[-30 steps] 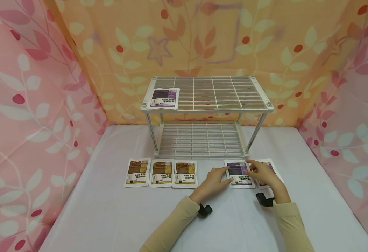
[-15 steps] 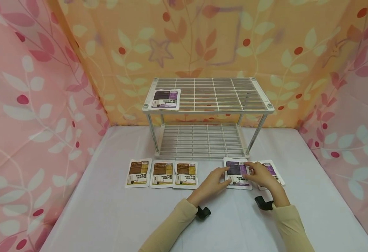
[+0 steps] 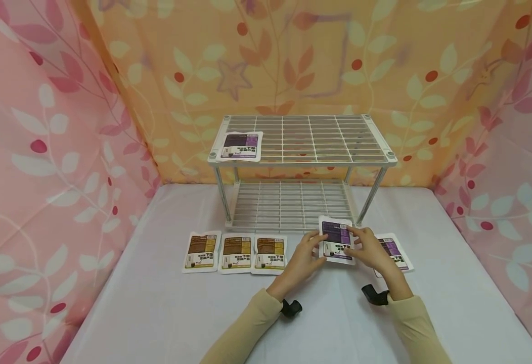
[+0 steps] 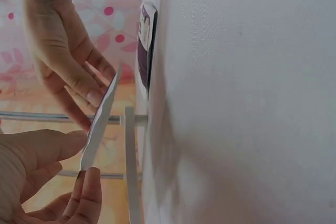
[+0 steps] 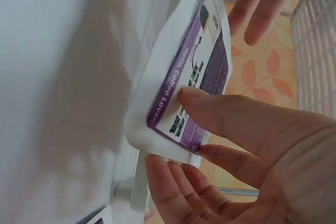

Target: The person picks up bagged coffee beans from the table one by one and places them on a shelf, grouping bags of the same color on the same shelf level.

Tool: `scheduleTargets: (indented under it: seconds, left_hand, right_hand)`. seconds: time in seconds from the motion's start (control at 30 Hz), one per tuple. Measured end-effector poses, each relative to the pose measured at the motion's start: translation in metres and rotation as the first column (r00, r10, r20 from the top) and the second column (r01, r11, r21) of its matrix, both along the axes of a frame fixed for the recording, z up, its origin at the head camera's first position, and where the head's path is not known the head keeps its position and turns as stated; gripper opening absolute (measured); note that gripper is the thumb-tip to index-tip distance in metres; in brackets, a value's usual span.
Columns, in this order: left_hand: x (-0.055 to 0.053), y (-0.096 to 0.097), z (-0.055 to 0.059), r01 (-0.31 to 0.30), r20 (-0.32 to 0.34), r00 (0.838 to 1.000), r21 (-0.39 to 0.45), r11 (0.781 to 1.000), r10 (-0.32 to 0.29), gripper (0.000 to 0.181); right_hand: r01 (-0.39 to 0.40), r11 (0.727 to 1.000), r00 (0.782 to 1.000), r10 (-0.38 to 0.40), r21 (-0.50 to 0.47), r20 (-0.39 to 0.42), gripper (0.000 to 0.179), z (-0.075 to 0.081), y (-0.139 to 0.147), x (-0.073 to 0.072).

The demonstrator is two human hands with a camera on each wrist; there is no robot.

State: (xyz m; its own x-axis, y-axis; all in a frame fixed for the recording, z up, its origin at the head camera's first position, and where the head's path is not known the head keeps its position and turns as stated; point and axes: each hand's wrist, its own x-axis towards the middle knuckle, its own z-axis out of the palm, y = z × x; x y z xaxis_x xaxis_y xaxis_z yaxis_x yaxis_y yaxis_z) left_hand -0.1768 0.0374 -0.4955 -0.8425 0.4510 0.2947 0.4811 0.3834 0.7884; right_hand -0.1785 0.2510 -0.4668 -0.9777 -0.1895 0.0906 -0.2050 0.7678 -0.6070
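Along the back and both sides hangs flowered cloth (image 3: pixel 179 101), orange behind, pink left and right. It surrounds a white table (image 3: pixel 329 328). Towards the back stands a two-tier white wire rack (image 3: pixel 300 164). In front of it, a person's left hand (image 3: pixel 300 260) and right hand (image 3: pixel 372 248) grip opposite sides of one purple-labelled packet (image 3: pixel 336 233), thumbs on its printed front, holding it tilted above the table. A matching packet (image 3: pixel 239 146) lies on the top shelf's left end; another purple packet (image 3: pixel 397 254) lies beyond the right hand. Three brown packets (image 3: pixel 236 254) lie in a row at left.
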Motion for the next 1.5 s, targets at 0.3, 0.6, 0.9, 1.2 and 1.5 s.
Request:
scheduleTargets:
  seconds: [0.3,0.6,0.9,1.2,1.5]
  left_hand:
    - [-0.002,-0.012,0.005,-0.053,-0.014,0.998,0.072,0.996,0.054,0.057]
    - [-0.006,-0.023,0.01,-0.113,-0.01,0.994,0.059,0.992,0.113,0.063]
    - [-0.006,-0.036,0.017,-0.177,-0.01,0.984,0.075,0.981,0.178,0.068]
    - [-0.006,-0.052,0.027,-0.211,-0.085,0.972,0.08,0.974,0.218,0.075]
    - [-0.005,-0.062,0.04,-0.225,-0.177,0.955,0.086,0.971,0.237,0.071]
  right_hand:
    - [-0.022,0.997,0.998,0.018,-0.069,-0.054,0.069,0.005,-0.012,-0.001]
    - [-0.096,0.99,0.99,0.084,-0.107,-0.116,0.074,0.01,-0.026,0.0]
    - [-0.137,0.984,0.972,0.112,-0.111,-0.208,0.075,0.01,-0.045,0.0]
    - [-0.187,0.975,0.915,0.128,-0.121,-0.383,0.075,0.007,-0.062,-0.002]
    - [-0.203,0.972,0.851,0.116,-0.118,-0.513,0.072,0.013,-0.073,-0.004]
